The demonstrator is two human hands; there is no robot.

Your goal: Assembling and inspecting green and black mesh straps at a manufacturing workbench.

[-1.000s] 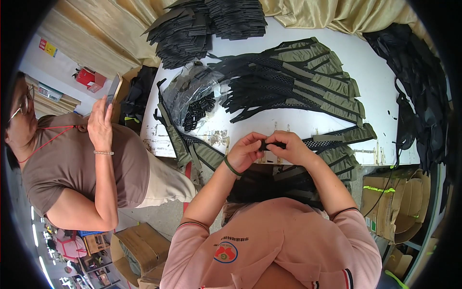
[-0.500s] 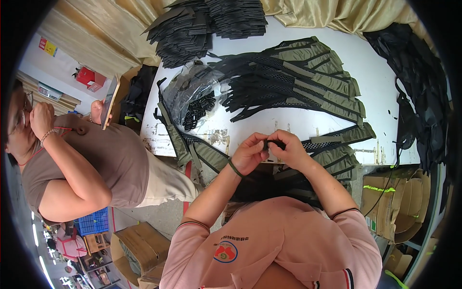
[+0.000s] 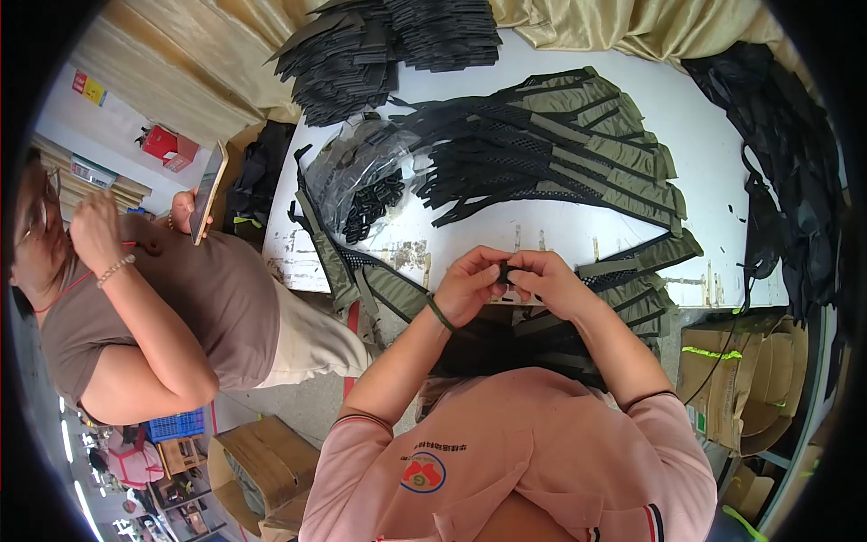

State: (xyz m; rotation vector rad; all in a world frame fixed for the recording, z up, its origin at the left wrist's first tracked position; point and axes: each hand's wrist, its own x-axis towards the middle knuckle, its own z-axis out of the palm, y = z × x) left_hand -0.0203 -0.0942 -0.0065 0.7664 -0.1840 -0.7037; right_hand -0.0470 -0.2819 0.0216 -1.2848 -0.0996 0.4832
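Observation:
Near the table's front edge, my left hand point(image 3: 468, 287) and my right hand point(image 3: 547, 282) meet, fingertips pinched on a small black piece point(image 3: 505, 272). The fingers cover most of it, so I cannot tell its exact kind. Below the hands, black fabric point(image 3: 483, 348) hangs at my lap. Olive-green and black mesh straps point(image 3: 614, 185) lie fanned out on the white table point(image 3: 542, 226) beyond my hands. To their left, a clear plastic bag point(image 3: 348, 163) lies open with black plastic buckles point(image 3: 372, 206) spilling at its mouth. Another olive strap point(image 3: 339, 271) hangs over the table's left corner.
Stacks of flat black pieces point(image 3: 442, 36) stand at the back. Black fabric items point(image 3: 777, 163) are heaped along the right side. Cardboard boxes point(image 3: 731, 379) stand on the floor at right and left. A person point(image 3: 172, 289) holding a phone point(image 3: 209, 194) stands close on my left.
My fingers have shifted slightly round the small black piece, with the right hand turning a little. The person at left has moved a hand away from the face.

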